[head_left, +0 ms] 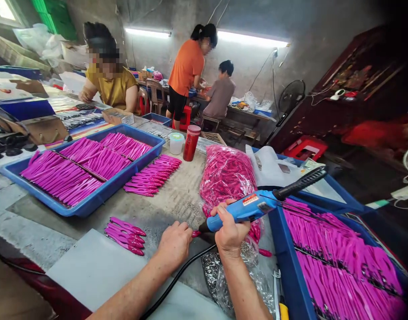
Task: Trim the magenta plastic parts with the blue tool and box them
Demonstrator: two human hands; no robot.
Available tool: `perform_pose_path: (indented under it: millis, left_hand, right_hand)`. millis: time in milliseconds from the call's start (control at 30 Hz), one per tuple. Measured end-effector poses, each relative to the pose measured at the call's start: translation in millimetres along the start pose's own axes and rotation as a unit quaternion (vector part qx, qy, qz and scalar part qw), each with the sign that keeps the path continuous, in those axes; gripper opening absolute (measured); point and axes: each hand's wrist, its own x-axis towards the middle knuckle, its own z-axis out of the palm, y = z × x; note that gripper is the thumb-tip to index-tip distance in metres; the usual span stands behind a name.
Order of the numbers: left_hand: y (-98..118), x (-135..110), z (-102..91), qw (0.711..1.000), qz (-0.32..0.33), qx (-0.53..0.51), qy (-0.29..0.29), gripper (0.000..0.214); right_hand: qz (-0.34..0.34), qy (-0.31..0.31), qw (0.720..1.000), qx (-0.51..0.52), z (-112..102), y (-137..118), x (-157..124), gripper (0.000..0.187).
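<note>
My right hand [231, 229] is wrapped around a blue electric screwdriver [247, 208], whose black nose points down and left. Close by, my left hand [175, 243] is closed on a magenta plastic piece; only its glossy darker tip [196, 234] shows, right at the tool's nose. The rest of that piece is hidden by my fingers. A short row of magenta pieces [125, 235] lies left of my left hand. Behind my hands stands a clear bag of dark pink parts [225, 178]. Tiny metal screws [190, 211] are scattered in front of it.
Blue trays of magenta pieces flank me, a left tray [80, 209] and a right tray [290, 266]. Another magenta row [153, 175], a red bottle [191, 143] and a plastic bag of metal parts [217, 275] share the table. A black cord [177, 280] crosses between my forearms. Three people work beyond.
</note>
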Motion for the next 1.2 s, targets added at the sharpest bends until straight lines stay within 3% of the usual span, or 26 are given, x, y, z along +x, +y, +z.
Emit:
perform_pose_path:
  millis: [633,800,1000,1200]
  left_hand:
    - [-2.2,1.3,6.5,1.000,0.014,-0.013,0.016,0.025]
    - [-1.8,3.3,8.4,1.000,0.011,-0.011,0.016,0.025]
    - [-2.1,4.6,12.7,1.000,0.008,-0.017,0.023,0.027]
    - [-2.3,5.8,10.3,1.000,0.003,-0.023,0.020,0.027]
  right_hand:
    - [0.008,-0.044,0.998,-0.048,9.2,6.3,1.4,0.036]
    - [0.004,-0.047,0.994,-0.100,15.5,16.2,0.2,0.035]
    - [-0.034,-0.119,0.971,-0.203,21.0,34.8,3.1,0.024]
    - [-0.056,-0.158,0.952,-0.256,35.3,34.7,9.6,0.017]
